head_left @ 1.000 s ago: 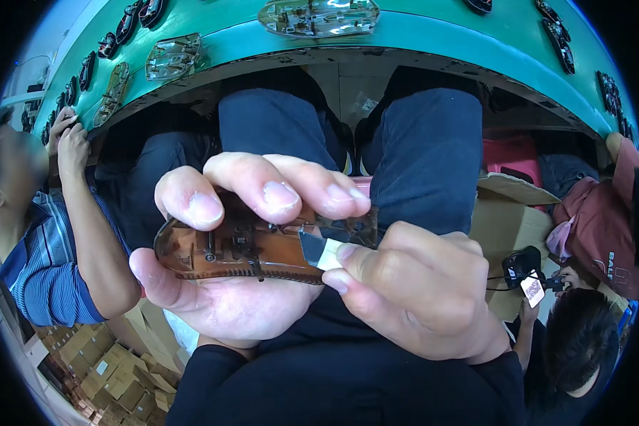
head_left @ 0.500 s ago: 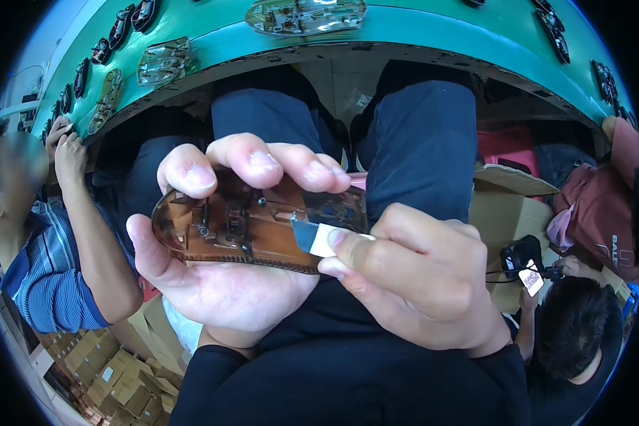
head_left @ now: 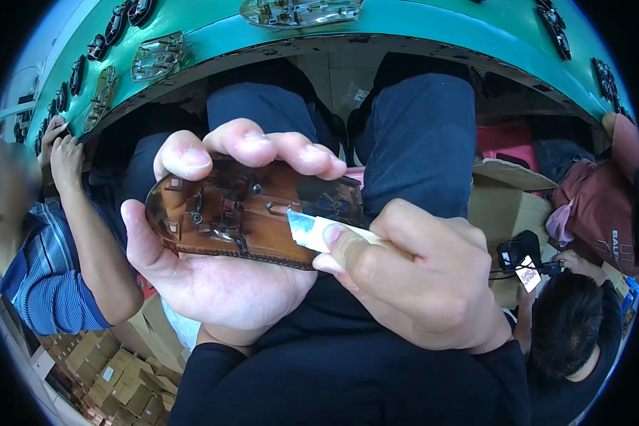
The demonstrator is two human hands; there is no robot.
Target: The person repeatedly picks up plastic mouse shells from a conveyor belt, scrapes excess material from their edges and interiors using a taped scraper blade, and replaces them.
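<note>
My left hand [head_left: 234,284] holds an oblong, see-through brown plastic shell [head_left: 270,228], its open inside facing up. Moulded posts and small fittings show within it. The fingers curl over the far edge, while the palm and thumb support the near side and left end. In my right hand [head_left: 422,280], pinched between thumb and fingers, is a short knife blade [head_left: 302,228] with a white wrapped grip [head_left: 334,234]. The blade's tip lies over the middle of the shell, by a small raised slot; whether it touches is hard to tell.
A green work table [head_left: 433,23] curves across the far side, bearing clear shells [head_left: 302,11] and several dark assembled pieces [head_left: 554,32]. A co-worker's arm [head_left: 99,227] is at left. Another person [head_left: 571,319] sits low at right near an opened cardboard box [head_left: 508,206]. Cartons [head_left: 113,376] are stacked lower left.
The shell and my left hand have shifted slightly left and up. The blade has turned a little and now catches bright light. Both grips are kept.
</note>
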